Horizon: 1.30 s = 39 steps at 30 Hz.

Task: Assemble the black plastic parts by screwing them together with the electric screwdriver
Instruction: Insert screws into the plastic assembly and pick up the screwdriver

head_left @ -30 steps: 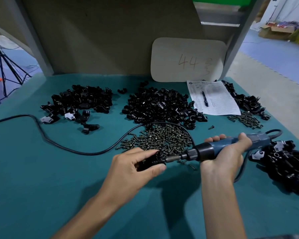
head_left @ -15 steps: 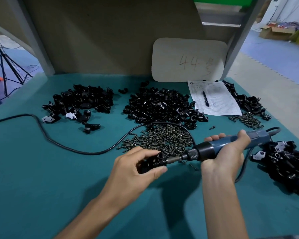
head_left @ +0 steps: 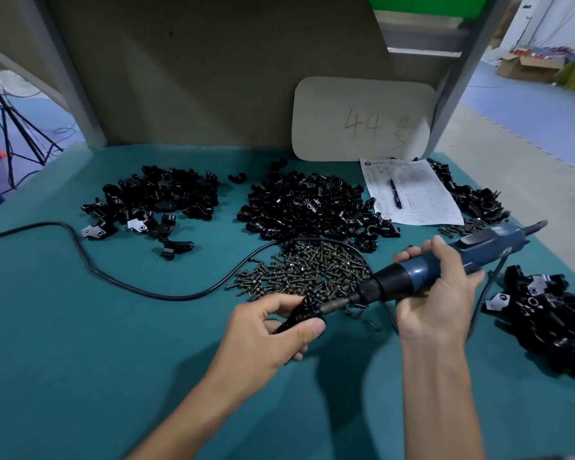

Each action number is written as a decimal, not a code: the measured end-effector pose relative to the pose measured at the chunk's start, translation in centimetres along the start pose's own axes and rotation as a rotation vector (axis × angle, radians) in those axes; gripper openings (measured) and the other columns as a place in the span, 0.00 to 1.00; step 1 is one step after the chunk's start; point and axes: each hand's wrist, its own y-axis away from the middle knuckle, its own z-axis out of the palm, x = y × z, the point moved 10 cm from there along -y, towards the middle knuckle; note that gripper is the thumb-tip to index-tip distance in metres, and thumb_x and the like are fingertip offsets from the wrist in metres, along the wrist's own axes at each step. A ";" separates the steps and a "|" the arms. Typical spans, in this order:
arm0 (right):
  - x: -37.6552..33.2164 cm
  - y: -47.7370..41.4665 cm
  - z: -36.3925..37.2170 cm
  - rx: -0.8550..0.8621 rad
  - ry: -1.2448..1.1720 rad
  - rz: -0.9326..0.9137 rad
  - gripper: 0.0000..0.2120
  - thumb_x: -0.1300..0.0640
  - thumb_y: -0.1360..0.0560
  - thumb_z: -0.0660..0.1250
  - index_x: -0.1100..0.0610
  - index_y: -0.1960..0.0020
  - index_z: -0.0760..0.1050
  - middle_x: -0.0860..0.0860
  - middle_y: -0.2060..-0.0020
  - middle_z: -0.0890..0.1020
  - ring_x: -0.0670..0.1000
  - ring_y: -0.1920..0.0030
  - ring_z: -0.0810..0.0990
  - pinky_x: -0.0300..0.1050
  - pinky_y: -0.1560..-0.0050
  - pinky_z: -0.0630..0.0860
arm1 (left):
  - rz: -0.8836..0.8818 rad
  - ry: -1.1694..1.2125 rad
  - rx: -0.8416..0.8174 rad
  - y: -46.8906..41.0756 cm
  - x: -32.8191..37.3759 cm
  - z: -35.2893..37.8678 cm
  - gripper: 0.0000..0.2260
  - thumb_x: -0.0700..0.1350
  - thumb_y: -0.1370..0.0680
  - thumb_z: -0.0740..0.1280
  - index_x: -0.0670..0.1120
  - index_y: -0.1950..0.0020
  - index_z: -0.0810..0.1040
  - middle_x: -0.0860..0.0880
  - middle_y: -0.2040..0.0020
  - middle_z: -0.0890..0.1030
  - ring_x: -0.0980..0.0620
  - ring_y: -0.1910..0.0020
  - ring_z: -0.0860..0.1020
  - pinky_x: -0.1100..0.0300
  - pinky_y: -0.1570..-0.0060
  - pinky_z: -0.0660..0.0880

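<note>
My left hand (head_left: pixel 266 333) grips a small black plastic part (head_left: pixel 299 315) just above the teal table (head_left: pixel 80 343), thumb and fingers curled round it. My right hand (head_left: pixel 435 293) holds the blue and black electric screwdriver (head_left: pixel 445 263), tilted down to the left. Its metal bit (head_left: pixel 332 307) is pressed into the top of the part. A heap of dark screws (head_left: pixel 309 270) lies just behind both hands.
Black parts lie in heaps at the back left (head_left: pixel 156 197), the back middle (head_left: pixel 312 207), the back right (head_left: pixel 472 197) and the near right (head_left: pixel 558 313). A black cable (head_left: pixel 120 280) snakes across the table. A paper sheet with a pen (head_left: pixel 409 190) and a board marked 44 (head_left: pixel 362 121) stand behind.
The screwdriver's rear end has risen, so the tool now tilts more steeply down onto the part. My left hand has turned the part slightly under the bit.
</note>
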 end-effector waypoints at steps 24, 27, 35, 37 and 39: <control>0.2 1.0 -1.1 0.131 -0.085 0.016 0.18 0.52 0.21 0.70 0.54 0.37 0.67 0.50 0.64 0.76 0.50 0.66 0.77 0.44 0.63 0.77 | 0.219 -0.243 0.050 0.7 2.8 -0.7 0.13 0.54 0.33 0.80 0.58 0.50 0.86 0.60 0.58 0.81 0.61 0.61 0.78 0.70 0.58 0.71; 0.1 0.8 -1.2 0.144 -0.067 0.028 0.18 0.52 0.21 0.70 0.55 0.36 0.67 0.51 0.64 0.76 0.50 0.66 0.77 0.44 0.63 0.77 | 0.222 -0.246 0.041 0.7 2.8 -0.7 0.13 0.54 0.33 0.80 0.59 0.50 0.86 0.60 0.58 0.81 0.61 0.61 0.78 0.70 0.58 0.71; -0.4 0.7 -0.3 0.082 -0.026 -0.011 0.33 0.59 0.22 0.71 0.56 0.23 0.59 0.53 0.60 0.78 0.51 0.64 0.78 0.46 0.61 0.79 | 0.201 -0.187 0.052 0.7 2.4 -0.5 0.17 0.60 0.36 0.78 0.59 0.49 0.85 0.59 0.59 0.81 0.58 0.63 0.80 0.64 0.60 0.73; -0.3 0.4 -0.3 0.082 -0.025 -0.008 0.33 0.63 0.22 0.70 0.56 0.23 0.57 0.53 0.59 0.79 0.52 0.64 0.78 0.47 0.61 0.79 | 0.202 -0.183 0.054 0.6 2.4 -0.5 0.16 0.60 0.36 0.78 0.60 0.49 0.85 0.59 0.59 0.81 0.58 0.63 0.80 0.65 0.60 0.74; -0.2 0.2 -0.3 0.085 -0.039 0.001 0.32 0.65 0.22 0.69 0.54 0.23 0.58 0.53 0.60 0.79 0.52 0.65 0.78 0.46 0.62 0.79 | 0.206 -0.197 0.051 0.6 2.4 -0.5 0.16 0.60 0.35 0.78 0.59 0.49 0.85 0.59 0.59 0.81 0.59 0.63 0.79 0.66 0.60 0.73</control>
